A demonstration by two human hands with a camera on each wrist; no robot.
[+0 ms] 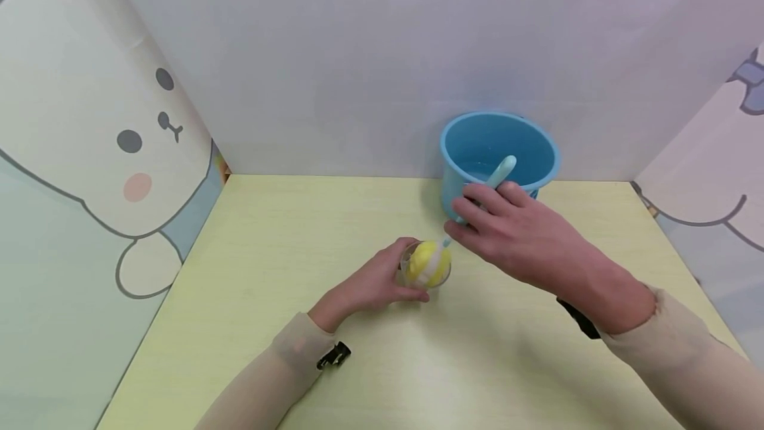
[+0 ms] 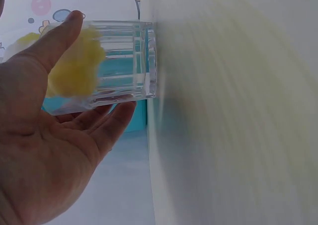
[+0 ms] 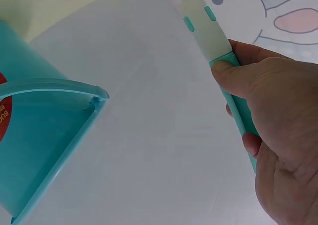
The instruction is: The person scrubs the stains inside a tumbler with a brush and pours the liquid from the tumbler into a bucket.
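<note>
My left hand (image 1: 377, 279) holds a clear glass (image 2: 124, 61) from the side, thumb on one side and fingers on the other. The ribbed glass stands upright, its base right at the tabletop. The yellow and white sponge head (image 1: 431, 265) of a cup brush sits in the mouth of the glass, pushed partway down; the lower part of the glass shows no sponge. With my right hand (image 1: 519, 237) I grip the brush's teal handle (image 3: 243, 113), which slants up and away from the glass. Its pale neck (image 3: 203, 29) leads to the sponge.
A light blue bucket (image 1: 451, 192) stands at the back right, just beyond my right hand, with its handle (image 3: 54, 86) at the rim. The pale yellow table (image 1: 286, 237) meets a plain back wall (image 1: 334, 85). Side panels (image 1: 77, 111) carry cartoon drawings.
</note>
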